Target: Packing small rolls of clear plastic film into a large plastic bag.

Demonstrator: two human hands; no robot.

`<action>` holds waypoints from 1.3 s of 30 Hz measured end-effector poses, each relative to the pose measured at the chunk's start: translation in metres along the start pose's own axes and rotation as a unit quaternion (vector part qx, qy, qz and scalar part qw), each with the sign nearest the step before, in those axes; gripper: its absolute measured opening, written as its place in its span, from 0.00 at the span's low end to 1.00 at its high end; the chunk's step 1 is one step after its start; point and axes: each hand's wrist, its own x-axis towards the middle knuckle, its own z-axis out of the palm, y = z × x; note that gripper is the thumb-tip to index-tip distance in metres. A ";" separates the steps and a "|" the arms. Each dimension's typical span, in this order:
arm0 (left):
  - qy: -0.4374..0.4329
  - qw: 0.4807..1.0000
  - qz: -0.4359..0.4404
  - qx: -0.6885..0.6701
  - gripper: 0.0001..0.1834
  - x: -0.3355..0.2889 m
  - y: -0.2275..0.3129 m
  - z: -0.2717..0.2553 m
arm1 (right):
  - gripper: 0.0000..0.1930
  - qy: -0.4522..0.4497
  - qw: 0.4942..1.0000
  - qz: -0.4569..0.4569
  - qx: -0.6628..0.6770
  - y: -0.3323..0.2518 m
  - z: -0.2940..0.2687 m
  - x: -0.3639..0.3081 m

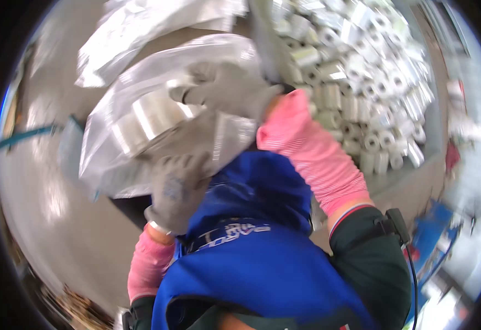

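Note:
A clear plastic bag [103, 148] lies spread in front of me, with a row of shiny rolls of clear film [153, 116] in it. My right hand [226, 91], in a grey work glove, reaches over the right end of the row, its fingers curled onto the rolls. Below the row, my left hand [177, 190], gloved alike, has its fingers bent at the near side of the bag, gripping the plastic. Motion blurs both hands, and the thumb of my left hand is hidden.
To the right stands a large bin [402, 179] heaped with many loose film rolls [356, 82]. More white plastic sheeting [141, 27] lies at the far left. A teal bar [28, 137] sticks out at the left, and blue equipment [433, 225] stands at the right.

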 end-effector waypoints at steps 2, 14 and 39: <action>0.028 0.999 0.003 0.024 0.26 0.012 0.013 -0.009 | 0.17 -0.104 0.875 -0.201 0.428 0.026 -0.075 -0.046; -0.092 0.993 -0.049 0.062 0.17 0.048 0.045 0.005 | 0.30 0.128 0.743 0.655 -0.041 0.452 0.020 -0.312; 0.098 0.990 -0.092 -0.032 0.17 0.008 0.031 0.039 | 0.48 -0.119 0.959 0.120 -0.227 -0.077 0.005 -0.010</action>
